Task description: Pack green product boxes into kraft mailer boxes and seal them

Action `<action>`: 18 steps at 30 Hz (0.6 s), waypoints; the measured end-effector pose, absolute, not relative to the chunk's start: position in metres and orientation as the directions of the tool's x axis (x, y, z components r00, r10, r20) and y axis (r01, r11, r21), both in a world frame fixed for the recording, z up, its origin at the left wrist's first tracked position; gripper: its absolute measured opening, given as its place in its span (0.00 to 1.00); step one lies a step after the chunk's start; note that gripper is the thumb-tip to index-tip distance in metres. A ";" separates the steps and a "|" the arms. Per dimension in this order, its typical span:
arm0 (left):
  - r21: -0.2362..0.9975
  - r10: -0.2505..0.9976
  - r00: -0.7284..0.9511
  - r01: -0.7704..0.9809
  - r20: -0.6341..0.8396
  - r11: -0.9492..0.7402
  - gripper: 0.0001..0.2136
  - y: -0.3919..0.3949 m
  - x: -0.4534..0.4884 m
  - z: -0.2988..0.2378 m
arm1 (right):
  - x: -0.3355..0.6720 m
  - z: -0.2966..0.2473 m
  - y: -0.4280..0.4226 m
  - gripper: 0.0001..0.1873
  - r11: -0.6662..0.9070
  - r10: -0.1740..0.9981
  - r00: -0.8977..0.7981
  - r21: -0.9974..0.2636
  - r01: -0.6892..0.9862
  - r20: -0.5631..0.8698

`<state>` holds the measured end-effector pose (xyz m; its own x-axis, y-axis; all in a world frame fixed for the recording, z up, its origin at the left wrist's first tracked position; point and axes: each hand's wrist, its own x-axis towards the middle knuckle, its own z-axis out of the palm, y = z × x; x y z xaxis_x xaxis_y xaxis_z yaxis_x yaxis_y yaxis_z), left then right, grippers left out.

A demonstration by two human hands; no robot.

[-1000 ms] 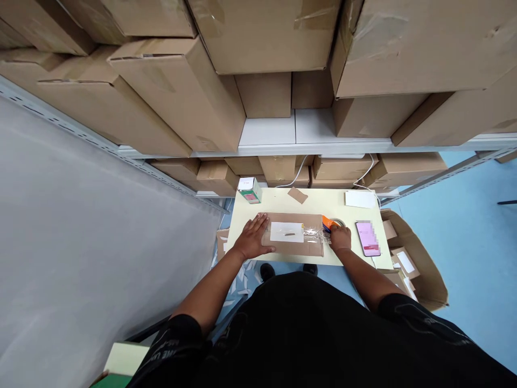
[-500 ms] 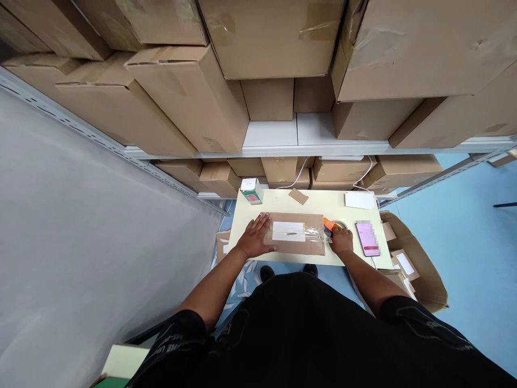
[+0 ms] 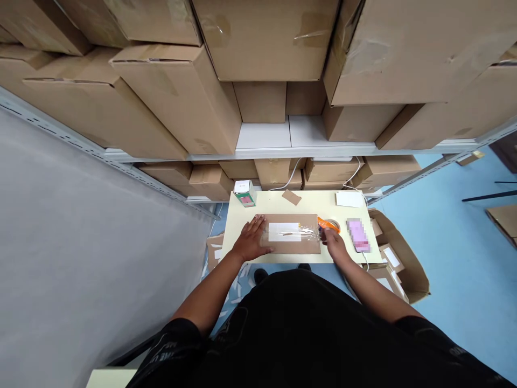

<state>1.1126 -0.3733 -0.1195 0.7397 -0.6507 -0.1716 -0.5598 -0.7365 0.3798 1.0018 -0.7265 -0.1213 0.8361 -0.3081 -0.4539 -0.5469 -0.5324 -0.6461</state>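
Observation:
A flat cardboard box (image 3: 294, 248) lies on the small pale table. My left hand (image 3: 251, 241) rests on its left end, open, with the fingers stretched out over the cardboard. Clear packing tape (image 3: 309, 233) runs across the right part of a white label (image 3: 278, 231) towards the box's right end. There an orange tape dispenser (image 3: 324, 222) with a roll on it sits against the box edge. My right hand (image 3: 333, 242) is closed on the dispenser's near side; the fingertips are partly hidden.
A phone (image 3: 358, 236) and a white flat device (image 3: 349, 199) are on the table's right side. A small green-white carton (image 3: 244, 193) and a cardboard scrap (image 3: 291, 197) lie at the back. An open carton (image 3: 418, 280) of parcels stands right; boxed shelves (image 3: 262, 136) rise behind.
My right hand has shifted on the dispenser, so more of the tape roll shows beyond the fingers. The left hand stays on the box. The view has turned slightly.

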 end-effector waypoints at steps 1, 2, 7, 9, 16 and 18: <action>0.382 -0.651 0.741 -0.560 -0.167 -0.735 0.58 -0.373 1.113 -0.120 | 1.005 -0.121 -0.719 0.40 -0.520 -0.317 0.827 -0.644 -0.561 -0.465; 0.385 -0.652 0.741 -0.561 -0.161 -0.733 0.58 -0.373 1.113 -0.121 | 1.009 -0.122 -0.713 0.40 -0.512 -0.333 0.817 -0.638 -0.575 -0.470; 0.406 -0.658 0.738 -0.562 -0.147 -0.721 0.58 -0.373 1.113 -0.124 | 1.013 -0.141 -0.701 0.34 -0.415 -0.383 0.797 -0.684 -0.600 -0.467; 0.424 -0.654 0.742 -0.549 -0.150 -0.720 0.59 -0.373 1.113 -0.125 | 1.011 -0.152 -0.702 0.32 -0.344 -0.380 0.792 -0.722 -0.600 -0.477; 0.750 -0.524 0.851 -0.365 0.029 -0.551 0.48 -0.370 1.105 -0.150 | 1.012 -0.187 -0.714 0.26 0.109 -0.368 0.783 -0.859 -0.499 -0.502; 0.909 -0.295 0.956 -0.118 -0.006 -0.400 0.43 -0.369 1.097 -0.168 | 1.009 -0.191 -0.717 0.27 0.139 -0.336 0.786 -0.853 -0.503 -0.519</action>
<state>1.0970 -0.3689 -0.1679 0.9556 -0.2947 -0.0058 -0.1177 -0.3996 0.9091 1.0094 -0.7168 -0.1907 0.7864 -0.3355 -0.5187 -0.5032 0.1391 -0.8529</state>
